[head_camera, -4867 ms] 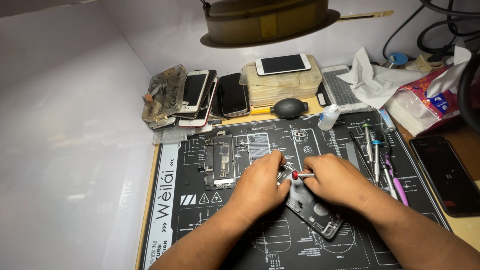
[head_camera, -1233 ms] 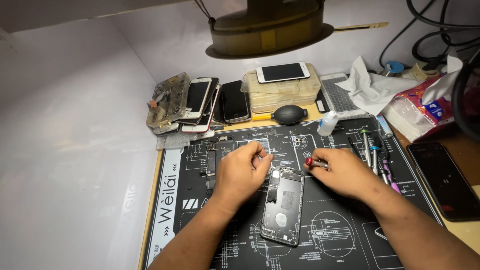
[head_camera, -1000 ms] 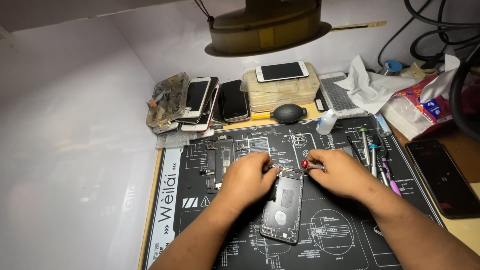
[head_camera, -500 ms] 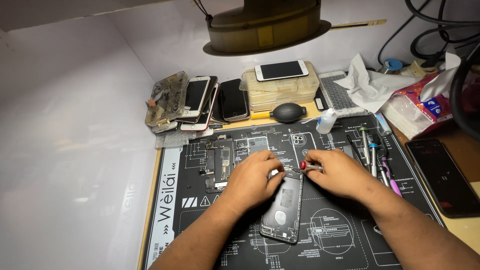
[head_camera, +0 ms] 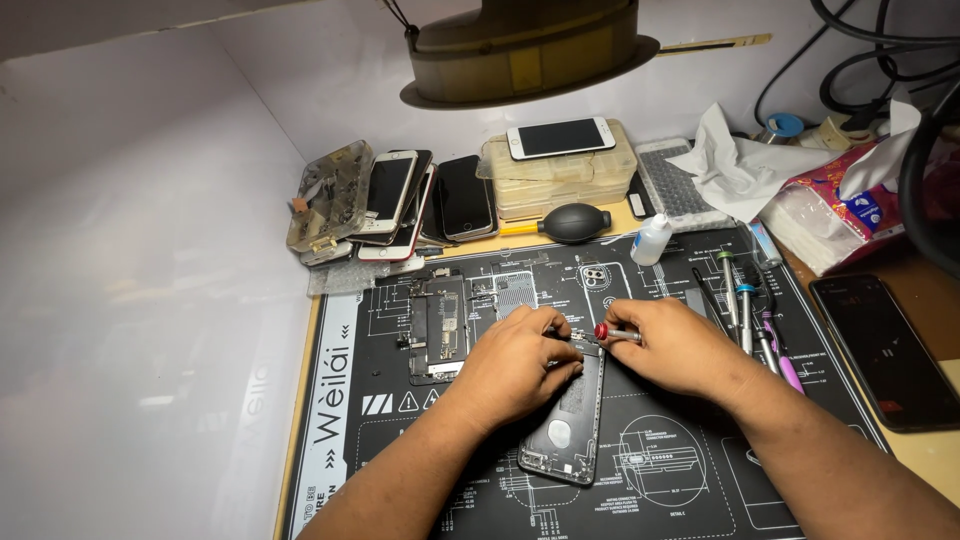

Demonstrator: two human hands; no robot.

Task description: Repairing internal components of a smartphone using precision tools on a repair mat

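the opened phone body (head_camera: 566,425), a dark shell with its inside facing up, lay on the black repair mat (head_camera: 690,480) near the mat's middle, its top end pointing away from the person. the left hand (head_camera: 520,362) rested over the upper left part of that phone body, fingers curled down onto its top edge and pinning it to the mat; whether anything small sat under the fingertips could not be told. the right hand (head_camera: 680,345) was just right of the phone body's top end, closed around a thin screwdriver with a red cap (head_camera: 612,333), its shaft lying nearly flat and aimed left toward the phone's top edge, close to the left fingers.

left of the phone body, on the same mat, lay a removed dark board with small parts (head_camera: 438,325). right of it, past the right hand, a row of slim hand tools (head_camera: 745,305) lay on the mat, and a small white dropper bottle (head_camera: 650,240) stood beyond them. farther right of the phone body, off the mat, a black phone (head_camera: 885,350) lay screen-up on the wooden bench. beyond the phone body, at the far side of the mat, sat a black rubber air blower (head_camera: 572,222), a stack of clear plastic boxes with a white phone on top (head_camera: 560,165), and a leaning pile of phones (head_camera: 410,205). crumpled white tissue (head_camera: 740,165) lay far right of the boxes.
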